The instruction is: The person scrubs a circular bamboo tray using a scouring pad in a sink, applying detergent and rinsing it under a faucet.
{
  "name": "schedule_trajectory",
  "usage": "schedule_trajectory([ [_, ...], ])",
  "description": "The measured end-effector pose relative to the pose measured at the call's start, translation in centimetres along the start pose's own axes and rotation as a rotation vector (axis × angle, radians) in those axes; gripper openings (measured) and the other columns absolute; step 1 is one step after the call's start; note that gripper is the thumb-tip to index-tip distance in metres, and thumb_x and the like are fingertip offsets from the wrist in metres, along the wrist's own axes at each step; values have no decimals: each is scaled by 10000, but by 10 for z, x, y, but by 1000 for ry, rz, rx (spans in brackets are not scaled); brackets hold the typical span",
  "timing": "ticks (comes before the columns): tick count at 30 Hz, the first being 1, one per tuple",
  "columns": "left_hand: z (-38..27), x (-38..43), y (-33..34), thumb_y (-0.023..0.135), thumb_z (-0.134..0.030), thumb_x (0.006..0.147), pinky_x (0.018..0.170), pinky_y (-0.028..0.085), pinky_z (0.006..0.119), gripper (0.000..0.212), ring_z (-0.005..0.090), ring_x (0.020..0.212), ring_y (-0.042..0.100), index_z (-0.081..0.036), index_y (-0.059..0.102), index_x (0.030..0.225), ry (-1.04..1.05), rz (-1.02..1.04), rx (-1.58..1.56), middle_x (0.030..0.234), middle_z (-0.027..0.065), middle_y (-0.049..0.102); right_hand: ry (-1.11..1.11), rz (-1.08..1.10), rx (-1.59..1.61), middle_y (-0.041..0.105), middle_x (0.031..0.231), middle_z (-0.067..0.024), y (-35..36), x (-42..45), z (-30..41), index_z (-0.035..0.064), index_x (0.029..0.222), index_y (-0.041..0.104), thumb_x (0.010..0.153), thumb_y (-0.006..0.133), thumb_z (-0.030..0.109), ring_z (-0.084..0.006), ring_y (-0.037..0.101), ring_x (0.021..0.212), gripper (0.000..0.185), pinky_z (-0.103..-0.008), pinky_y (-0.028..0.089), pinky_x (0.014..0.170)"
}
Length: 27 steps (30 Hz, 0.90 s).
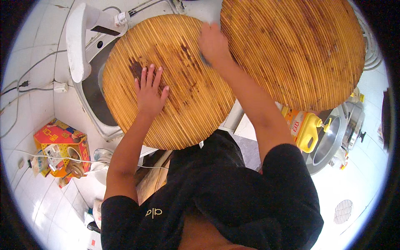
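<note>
A round, flat tray of parallel golden-brown stalks (187,125) lies over part of the sink, its near edge close to my body. Dark brown stains mark its middle. My left hand (151,95) rests palm down on it with fingers spread, beside the largest dark patch. My right hand (214,43) is a blurred fist at the tray's upper right edge. Under its palm shows a bit of a small dark grey object (205,59), mostly hidden, so its kind is unclear. A second, larger round stalk tray (297,53) is at the upper right, just beyond my right forearm.
A white faucet (76,47) rises beside the sink (93,93) on the left. Cables run along the tiled wall near a red and yellow cardboard box (61,137). On the right are a yellow pump jug (307,134) and a metal basin (326,143).
</note>
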<state>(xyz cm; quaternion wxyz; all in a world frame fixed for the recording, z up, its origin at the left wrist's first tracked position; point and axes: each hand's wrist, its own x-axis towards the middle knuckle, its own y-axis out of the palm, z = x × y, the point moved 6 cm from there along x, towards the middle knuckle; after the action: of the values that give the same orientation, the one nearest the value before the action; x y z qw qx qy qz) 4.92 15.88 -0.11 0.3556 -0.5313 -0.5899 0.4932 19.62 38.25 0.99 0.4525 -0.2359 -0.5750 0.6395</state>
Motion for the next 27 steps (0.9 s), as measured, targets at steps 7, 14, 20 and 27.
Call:
schedule_trajectory([
  [7,3,-3,0,524,-407,935,1152,161,574,667,315,1469,180,-243,278,1533,-11,15,13,1605,43,205,178,397,14,559,1037,-184,-33,-139,-23,73,1007,506,854,578,137,-380,652,830,181,-484,565,711],
  [14,-3,-1,-8,524,-412,933,1147,167,580,660,312,1470,185,-239,294,1527,12,-10,-2,1603,44,214,17,36,-48,580,932,-191,12,49,24,37,910,544,870,541,134,-366,664,724,106,-454,569,618],
  [20,3,-3,-3,499,-430,946,1148,176,583,642,311,1466,192,-227,302,1523,10,-40,2,1594,46,229,-9,50,-1,575,936,-191,18,43,30,42,952,506,866,551,127,-401,646,737,128,-470,558,625],
  [27,2,-5,-6,504,-405,954,1150,155,580,628,299,1474,188,-226,307,1523,4,-48,-53,1603,44,220,39,320,52,549,978,-181,-32,-125,-2,63,956,495,835,631,159,-391,633,733,206,-492,542,624],
])
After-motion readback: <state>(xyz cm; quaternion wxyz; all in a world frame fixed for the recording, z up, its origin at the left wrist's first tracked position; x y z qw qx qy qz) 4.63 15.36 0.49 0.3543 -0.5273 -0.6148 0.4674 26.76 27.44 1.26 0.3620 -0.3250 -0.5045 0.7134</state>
